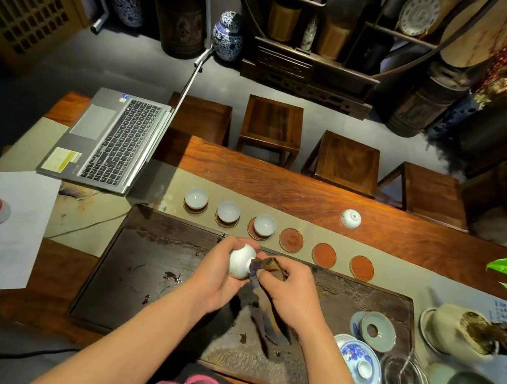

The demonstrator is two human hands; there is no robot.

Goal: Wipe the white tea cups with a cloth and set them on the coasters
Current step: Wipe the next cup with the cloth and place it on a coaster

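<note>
I see my left hand (218,278) curled around a white tea cup (241,264), holding it on its side above the dark carved tea tray (143,261), with its mouth turned right toward my other hand. My right hand (290,290) pinches a brown cloth (272,268) between thumb and fingers and has its bunched end against the cup's mouth; the rest of the cloth hangs down below my hands toward the tray.

Just beyond the tray's far edge, six round coasters lie in a row on the pale table runner (165,181). The three on the left each carry an upright white cup: the first cup (196,198), the second cup (228,211), and the third cup (265,225), which sits off-centre toward the right side of its coaster. The three on the right are bare: the fourth coaster (291,240), the fifth coaster (324,255) and the sixth coaster (362,268).

Further off to the right, on the bare wooden table (278,182), another small white cup (351,218) lies tipped, its base turned up toward me.

At the tray's near right corner sit a celadon saucer (378,330) and a blue-and-white lidded gaiwan (359,363), with a glass pitcher (404,382) just right of them. An open laptop (109,140) sits at the far left of the table.
</note>
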